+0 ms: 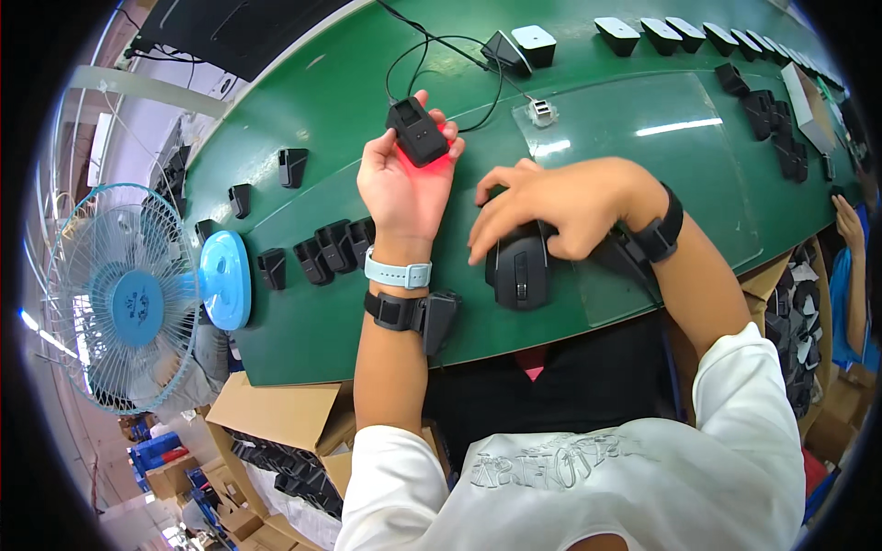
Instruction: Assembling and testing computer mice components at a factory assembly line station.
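My left hand (409,188) is closed round a small black box-shaped device (420,133), held up above the green table. A red glow falls on the palm and fingers beside it. A thin black cable (418,66) runs from the device's far end. My right hand (560,207) hovers over the far end of a black computer mouse (521,271), fingers spread and bent; whether the fingertips touch it I cannot tell. Just left of my left forearm, several similar black devices (335,246) stand in a cluster.
A blue fan (138,303) stands at the left edge. A white USB plug block (542,112) lies on a clear sheet (643,184). White-topped black units (616,37) line the far edge. Open cartons (276,404) with black parts flank me. Another person's hand (850,225) is at far right.
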Available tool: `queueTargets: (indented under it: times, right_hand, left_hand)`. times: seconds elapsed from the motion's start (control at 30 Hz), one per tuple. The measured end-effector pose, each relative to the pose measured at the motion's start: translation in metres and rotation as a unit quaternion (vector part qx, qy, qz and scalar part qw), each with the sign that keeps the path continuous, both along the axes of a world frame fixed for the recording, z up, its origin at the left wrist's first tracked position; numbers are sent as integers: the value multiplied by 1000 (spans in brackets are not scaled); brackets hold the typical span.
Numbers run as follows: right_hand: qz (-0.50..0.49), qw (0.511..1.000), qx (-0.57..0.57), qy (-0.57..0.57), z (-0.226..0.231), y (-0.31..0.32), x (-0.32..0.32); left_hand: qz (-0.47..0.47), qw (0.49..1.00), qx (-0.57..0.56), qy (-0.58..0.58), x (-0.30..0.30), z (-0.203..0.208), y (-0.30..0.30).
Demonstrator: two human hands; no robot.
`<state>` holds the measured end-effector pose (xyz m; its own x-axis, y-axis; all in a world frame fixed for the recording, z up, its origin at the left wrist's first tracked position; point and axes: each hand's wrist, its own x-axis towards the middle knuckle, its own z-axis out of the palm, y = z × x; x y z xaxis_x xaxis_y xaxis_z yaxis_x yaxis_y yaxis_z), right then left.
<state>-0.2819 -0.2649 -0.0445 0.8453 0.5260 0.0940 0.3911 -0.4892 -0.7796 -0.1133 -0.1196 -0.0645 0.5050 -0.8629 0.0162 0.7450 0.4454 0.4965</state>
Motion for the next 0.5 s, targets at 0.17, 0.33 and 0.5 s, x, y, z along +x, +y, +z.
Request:
queueTargets:
  times: [0.17, 0.33, 0.5]
  right_hand:
    - [17, 997, -56, 41, 10, 0, 3]
    - [-237, 879, 411, -38, -1, -21, 17]
    - [-355, 820, 435, -109, -5, -8, 29]
  left_hand:
    - [38, 999, 24, -22, -3, 2, -1]
    - [87, 976, 105, -171, -8, 10, 1]
    - [104, 959, 103, -243, -16, 15, 0]
